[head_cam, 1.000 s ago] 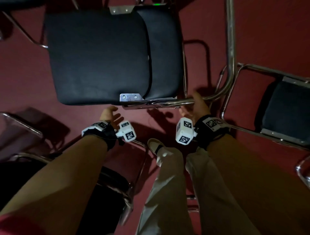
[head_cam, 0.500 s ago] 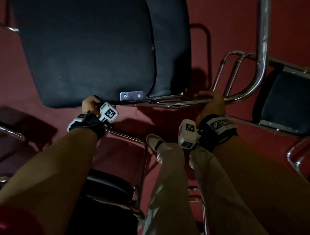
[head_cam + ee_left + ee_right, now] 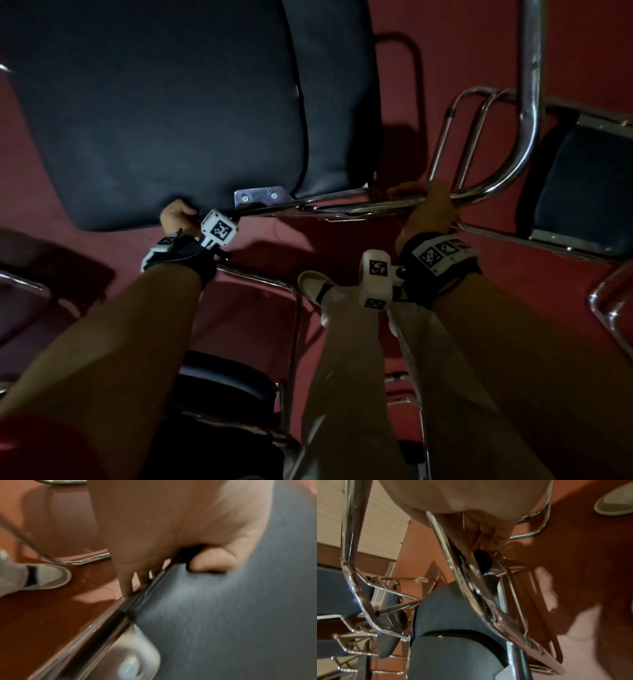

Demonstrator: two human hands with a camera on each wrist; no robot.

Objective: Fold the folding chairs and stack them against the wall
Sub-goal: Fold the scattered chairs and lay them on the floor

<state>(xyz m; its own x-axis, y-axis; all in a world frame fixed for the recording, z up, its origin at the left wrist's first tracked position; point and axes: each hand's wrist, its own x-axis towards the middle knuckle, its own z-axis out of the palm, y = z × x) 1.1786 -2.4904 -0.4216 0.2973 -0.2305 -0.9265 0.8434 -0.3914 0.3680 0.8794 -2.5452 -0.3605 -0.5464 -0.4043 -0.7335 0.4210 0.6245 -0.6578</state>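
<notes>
A folding chair with a dark padded seat (image 3: 154,113) and chrome frame (image 3: 370,202) fills the upper head view in front of me. My left hand (image 3: 178,214) grips the near edge of the seat, thumb on top (image 3: 212,563) and fingers (image 3: 126,585) under the rim (image 3: 223,615). My right hand (image 3: 428,205) is curled round the chrome frame tube (image 3: 471,588) to the right of the seat; its fingers (image 3: 486,534) wrap under the tube.
Another chair with a dark seat (image 3: 582,192) stands at the right, and a third chair (image 3: 226,387) sits low by my left leg. More chairs (image 3: 337,588) crowd the right wrist view. My white shoe (image 3: 313,284) stands on the red floor (image 3: 445,51).
Both hands reached forward from open and free: the left took hold of the seat edge, the right closed round the frame tube. The chair now looms closer and larger.
</notes>
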